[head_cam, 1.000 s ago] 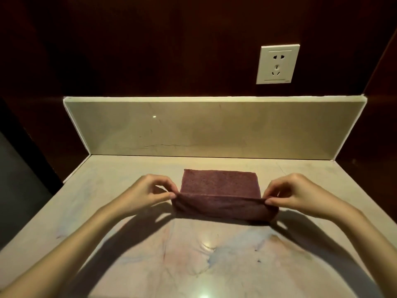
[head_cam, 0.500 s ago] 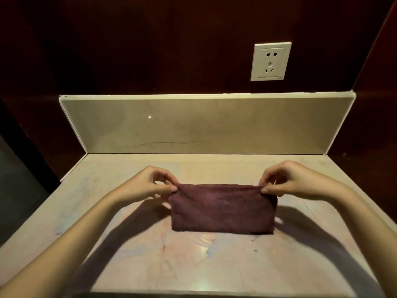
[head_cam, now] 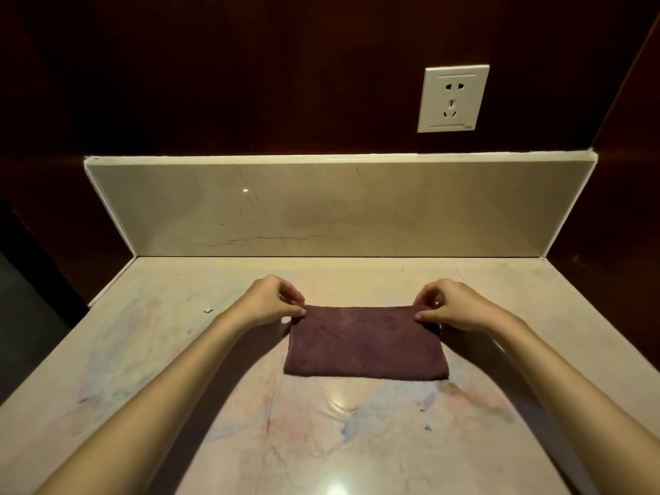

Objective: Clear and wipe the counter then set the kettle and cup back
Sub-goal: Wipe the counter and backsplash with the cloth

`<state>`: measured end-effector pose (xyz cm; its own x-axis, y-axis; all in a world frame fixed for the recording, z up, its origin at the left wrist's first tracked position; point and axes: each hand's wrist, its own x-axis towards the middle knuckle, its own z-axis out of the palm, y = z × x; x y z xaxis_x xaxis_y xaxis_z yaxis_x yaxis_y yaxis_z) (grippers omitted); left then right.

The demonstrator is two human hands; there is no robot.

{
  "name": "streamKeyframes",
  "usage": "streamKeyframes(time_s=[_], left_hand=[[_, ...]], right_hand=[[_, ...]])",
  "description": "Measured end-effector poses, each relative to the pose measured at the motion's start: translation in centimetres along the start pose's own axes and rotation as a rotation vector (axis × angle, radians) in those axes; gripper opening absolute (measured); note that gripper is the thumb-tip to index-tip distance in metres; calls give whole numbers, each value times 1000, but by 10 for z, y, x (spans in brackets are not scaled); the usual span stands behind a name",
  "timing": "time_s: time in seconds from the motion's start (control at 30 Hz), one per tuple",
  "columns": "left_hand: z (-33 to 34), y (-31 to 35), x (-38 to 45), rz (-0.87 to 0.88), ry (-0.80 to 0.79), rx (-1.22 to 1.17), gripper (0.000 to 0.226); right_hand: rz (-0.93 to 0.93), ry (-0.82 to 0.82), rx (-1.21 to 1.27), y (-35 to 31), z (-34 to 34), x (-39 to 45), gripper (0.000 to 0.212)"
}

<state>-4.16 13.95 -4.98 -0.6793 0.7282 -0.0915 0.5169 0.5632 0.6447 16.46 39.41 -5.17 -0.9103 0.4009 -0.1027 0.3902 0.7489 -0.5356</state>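
A dark purple cloth (head_cam: 366, 342) lies folded in a flat rectangle on the pale marble counter (head_cam: 178, 369). My left hand (head_cam: 271, 301) pinches its far left corner between thumb and fingers. My right hand (head_cam: 453, 305) pinches its far right corner the same way. The far edge of the cloth sits level between both hands. No kettle or cup is in view.
A beige backsplash (head_cam: 339, 209) closes the back of the counter, with a white wall socket (head_cam: 453, 98) above it on dark wood panelling. A small white chip (head_cam: 208, 310) lies at the left. Faint blue and pink smears mark the surface.
Both hands carried the cloth's near edge up and over to the far edge, folding it in half. The folded cloth now lies flat on the counter.
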Motion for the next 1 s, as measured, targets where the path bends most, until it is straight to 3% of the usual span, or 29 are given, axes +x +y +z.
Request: streamKeyframes(time_s=[0.13,0.27,0.47,0.57,0.63,0.73,0.83,1.0], left_hand=[[-2,3,5,-23,-81,65,7],[-3,4,7,-25,-131,105,10],[-8,5,5,-4,-156,21,7],[-11,11,0,29,-16,-5,18],[-15,26,-13,55,-7,-238,13],[-19,51,-35,9,-210,-549,23],[-20,57,-46,-75,-298,-645,39],[-17,30,-48,-218,-205,-642,41]], right_hand=[[24,-98,-72,-2,-3,6,16],[14,-88,-65,-5,-9,7,21],[37,-167,245,-32,-28,-9,19],[-23,-204,364,-63,-38,-16,16],[-81,-224,411,-84,-37,-14,8],[-92,-262,522,-110,-24,0,9],[-67,-330,670,-127,-7,16,20],[-20,-401,802,-139,19,32,26]])
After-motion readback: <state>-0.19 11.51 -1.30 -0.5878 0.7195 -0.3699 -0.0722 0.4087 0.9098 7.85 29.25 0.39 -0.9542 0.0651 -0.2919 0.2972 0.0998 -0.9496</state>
